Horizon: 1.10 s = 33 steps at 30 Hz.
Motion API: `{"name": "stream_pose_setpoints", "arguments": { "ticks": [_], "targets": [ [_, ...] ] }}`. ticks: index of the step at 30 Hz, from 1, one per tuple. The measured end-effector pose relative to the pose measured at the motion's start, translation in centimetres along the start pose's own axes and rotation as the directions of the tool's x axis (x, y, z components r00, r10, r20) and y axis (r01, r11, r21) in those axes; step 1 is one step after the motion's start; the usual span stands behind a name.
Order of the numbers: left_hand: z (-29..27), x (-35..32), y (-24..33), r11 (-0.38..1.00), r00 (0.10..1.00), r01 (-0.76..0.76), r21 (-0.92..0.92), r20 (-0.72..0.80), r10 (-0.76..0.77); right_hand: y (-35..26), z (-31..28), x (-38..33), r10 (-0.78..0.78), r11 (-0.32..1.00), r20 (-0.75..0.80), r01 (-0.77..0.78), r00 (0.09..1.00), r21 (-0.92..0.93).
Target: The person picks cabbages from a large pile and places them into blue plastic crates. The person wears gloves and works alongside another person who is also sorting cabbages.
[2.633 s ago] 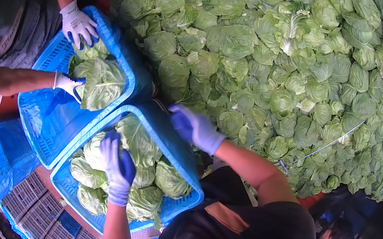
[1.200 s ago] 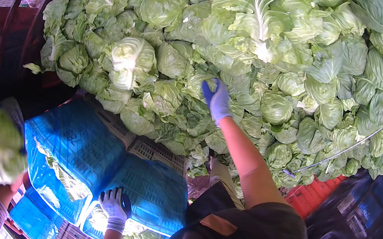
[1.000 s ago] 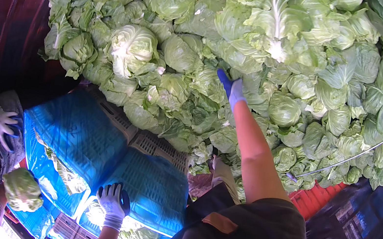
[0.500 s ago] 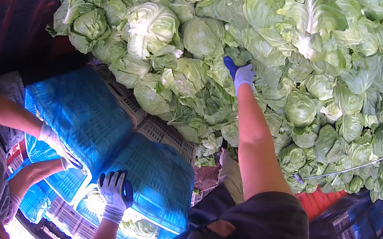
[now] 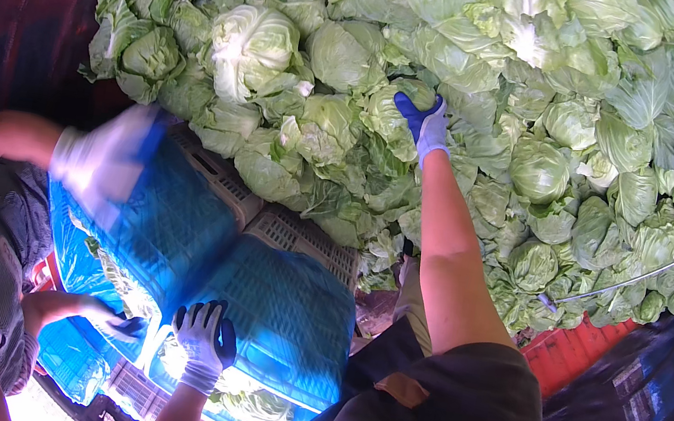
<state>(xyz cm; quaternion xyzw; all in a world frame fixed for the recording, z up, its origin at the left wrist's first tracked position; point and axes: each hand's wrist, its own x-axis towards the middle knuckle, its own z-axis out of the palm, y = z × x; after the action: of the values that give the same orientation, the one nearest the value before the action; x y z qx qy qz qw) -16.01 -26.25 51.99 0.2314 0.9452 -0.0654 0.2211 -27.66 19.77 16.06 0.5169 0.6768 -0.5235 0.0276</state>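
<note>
- Right hand [image 5: 423,119] out at the pile [image 5: 539,167], fingers parted against a cabbage [image 5: 382,114]; whether it grips, I can't quite tell!
- Left hand [image 5: 201,347] lies open on the blue-covered crate [image 5: 286,316].
- Danger here: heads lean together, so one hard tug could send neighbours rolling.

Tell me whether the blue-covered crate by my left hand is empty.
Not empty: cabbage leaves show at the lit opening of the blue-covered crate by your left hand. How full, I cannot tell.
</note>
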Motion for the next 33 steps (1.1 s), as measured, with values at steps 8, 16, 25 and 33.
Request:
{"name": "stream_pose_setpoints", "arguments": {
  "ticks": [8,16,25,33],
  "targets": [
    [-0.2,-0.4,0.1,1.0,0.999,0.027,0.013,0.043,-0.027,1.5,-0.5,-3.7,0.086,0.996,-0.207,-0.076,0.974,0.056],
    [0.7,-0.1,0.5,0.999,0.999,0.036,-0.017,-0.014,-0.036,7.7,-13.5,-8.2,0.06,0.303,0.635,-0.62,0.77,0.724],
    [-0.5,-1.8,-0.6,0.979,0.98,0.129,-0.156,-0.129,-0.149,1.6,-17.5,-25.2,-0.171,0.472,0.749,-0.614,0.64,0.633],
    [2.4,-22.7,-3.0,0.852,0.628,0.249,-0.461,-0.593,-0.504,-10.4,-12.4,-40.7,-0.126,0.867,0.963,-0.445,0.239,0.224]
  ]
}}
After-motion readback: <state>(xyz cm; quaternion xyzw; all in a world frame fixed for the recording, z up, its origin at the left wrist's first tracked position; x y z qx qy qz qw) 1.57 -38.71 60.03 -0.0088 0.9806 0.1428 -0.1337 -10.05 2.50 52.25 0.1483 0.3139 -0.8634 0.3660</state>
